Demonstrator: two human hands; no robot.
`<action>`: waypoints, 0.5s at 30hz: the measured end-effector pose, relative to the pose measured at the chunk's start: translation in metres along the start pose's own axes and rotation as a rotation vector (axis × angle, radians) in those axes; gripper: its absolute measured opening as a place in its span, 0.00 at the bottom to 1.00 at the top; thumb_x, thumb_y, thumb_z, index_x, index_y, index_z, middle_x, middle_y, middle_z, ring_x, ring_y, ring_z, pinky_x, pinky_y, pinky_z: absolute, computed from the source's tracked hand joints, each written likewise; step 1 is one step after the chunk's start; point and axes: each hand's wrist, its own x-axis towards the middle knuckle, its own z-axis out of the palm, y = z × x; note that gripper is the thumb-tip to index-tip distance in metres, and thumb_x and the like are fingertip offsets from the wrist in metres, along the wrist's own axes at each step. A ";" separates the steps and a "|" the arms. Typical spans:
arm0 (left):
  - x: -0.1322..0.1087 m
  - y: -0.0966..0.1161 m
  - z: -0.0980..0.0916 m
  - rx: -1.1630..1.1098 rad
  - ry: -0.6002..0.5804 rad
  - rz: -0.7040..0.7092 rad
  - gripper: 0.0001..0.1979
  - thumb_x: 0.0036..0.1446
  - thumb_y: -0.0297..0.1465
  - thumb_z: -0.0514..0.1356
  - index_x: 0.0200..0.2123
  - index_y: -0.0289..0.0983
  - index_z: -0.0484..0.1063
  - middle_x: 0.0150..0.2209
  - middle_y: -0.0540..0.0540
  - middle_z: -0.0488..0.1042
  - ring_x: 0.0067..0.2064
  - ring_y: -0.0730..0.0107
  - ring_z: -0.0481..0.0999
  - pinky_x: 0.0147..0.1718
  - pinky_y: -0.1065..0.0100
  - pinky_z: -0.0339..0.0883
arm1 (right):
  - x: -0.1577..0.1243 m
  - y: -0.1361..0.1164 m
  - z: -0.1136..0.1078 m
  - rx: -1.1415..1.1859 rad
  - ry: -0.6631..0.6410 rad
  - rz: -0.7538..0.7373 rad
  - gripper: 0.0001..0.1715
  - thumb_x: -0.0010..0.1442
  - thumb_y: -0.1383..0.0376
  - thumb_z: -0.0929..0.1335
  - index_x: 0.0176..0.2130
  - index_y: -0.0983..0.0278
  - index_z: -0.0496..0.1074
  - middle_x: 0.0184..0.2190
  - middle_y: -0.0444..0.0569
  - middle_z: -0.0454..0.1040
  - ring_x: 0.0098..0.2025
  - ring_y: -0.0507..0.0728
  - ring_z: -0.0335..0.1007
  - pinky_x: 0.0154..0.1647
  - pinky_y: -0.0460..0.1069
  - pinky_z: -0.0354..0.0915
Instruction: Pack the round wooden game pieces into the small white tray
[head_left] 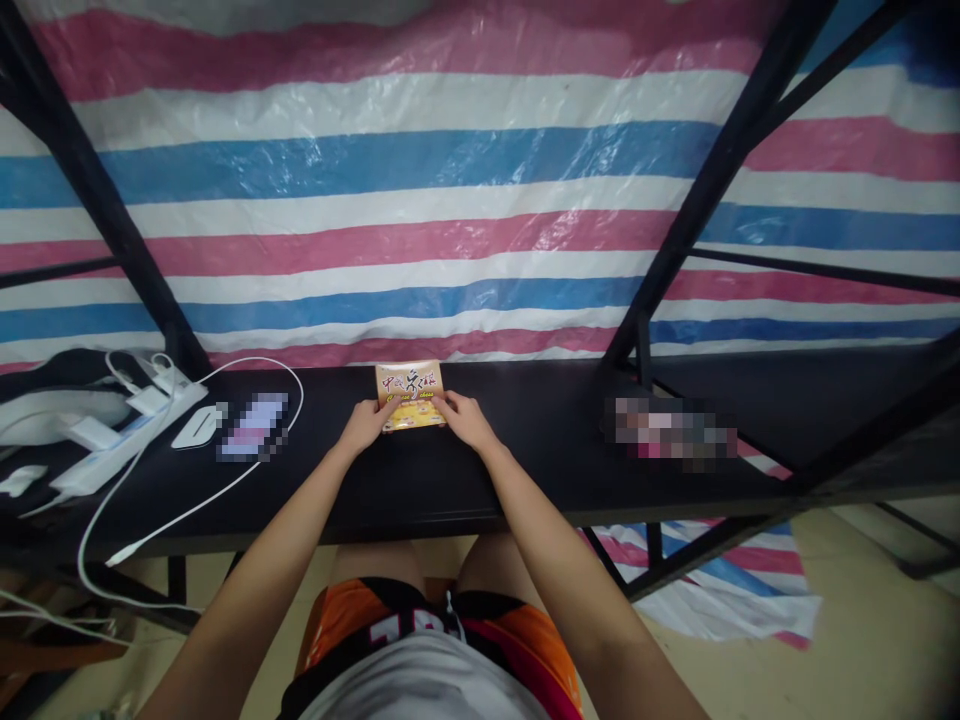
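Before a striped tarp [450, 200], on a black table [525, 470], left hand [365, 425] and right hand [465, 420] pinch opposite sides of a yellow Chinese chess box [410, 392] at mid-table. So light a fingertip hold could let it topple.

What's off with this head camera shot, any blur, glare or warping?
Head view: wide-angle warping splays the black frame bars; glare sheens the striped tarp; two pixelated patches sit on the black table, either side of the box held by left hand and right hand.

yellow box [409, 396], red lettering | black table [525, 440] | tarp [450, 200] striped pink, white, blue | white cables [187, 510]
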 end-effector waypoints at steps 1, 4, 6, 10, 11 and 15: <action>0.000 0.000 0.000 0.004 0.000 0.001 0.28 0.52 0.52 0.54 0.30 0.30 0.76 0.30 0.39 0.79 0.36 0.55 0.77 0.30 0.68 0.63 | 0.000 0.000 0.000 0.000 0.000 -0.002 0.23 0.59 0.48 0.61 0.34 0.64 0.72 0.23 0.45 0.73 0.26 0.53 0.70 0.28 0.45 0.60; 0.000 0.000 0.000 0.020 0.009 0.000 0.29 0.52 0.52 0.53 0.30 0.30 0.77 0.29 0.40 0.78 0.34 0.55 0.77 0.30 0.68 0.63 | 0.001 0.001 0.000 0.001 -0.001 -0.004 0.23 0.59 0.48 0.61 0.35 0.64 0.72 0.23 0.45 0.73 0.27 0.53 0.70 0.28 0.44 0.60; 0.000 0.002 0.000 0.019 0.008 -0.003 0.28 0.52 0.51 0.53 0.29 0.30 0.77 0.28 0.41 0.78 0.33 0.56 0.77 0.29 0.68 0.63 | 0.001 0.001 0.000 0.001 -0.002 -0.002 0.23 0.59 0.48 0.61 0.35 0.64 0.72 0.23 0.44 0.73 0.26 0.53 0.70 0.28 0.44 0.61; -0.001 0.005 -0.001 0.027 -0.005 0.000 0.28 0.52 0.51 0.53 0.29 0.30 0.77 0.28 0.40 0.78 0.33 0.57 0.77 0.29 0.69 0.63 | 0.001 0.000 -0.001 0.006 -0.011 0.012 0.22 0.59 0.49 0.62 0.35 0.64 0.72 0.24 0.45 0.74 0.27 0.54 0.71 0.29 0.45 0.61; -0.001 0.005 -0.001 0.035 -0.005 0.002 0.29 0.52 0.52 0.53 0.30 0.30 0.77 0.28 0.40 0.78 0.33 0.57 0.77 0.29 0.69 0.63 | 0.001 0.000 -0.001 0.002 -0.010 0.013 0.22 0.59 0.49 0.62 0.35 0.64 0.73 0.23 0.45 0.74 0.27 0.54 0.71 0.29 0.45 0.61; -0.001 0.004 -0.001 0.038 -0.012 0.007 0.30 0.52 0.53 0.52 0.32 0.30 0.77 0.29 0.40 0.78 0.35 0.56 0.77 0.30 0.68 0.64 | 0.001 0.001 0.000 -0.002 -0.009 0.007 0.22 0.59 0.49 0.62 0.35 0.64 0.73 0.24 0.46 0.75 0.28 0.54 0.71 0.30 0.45 0.62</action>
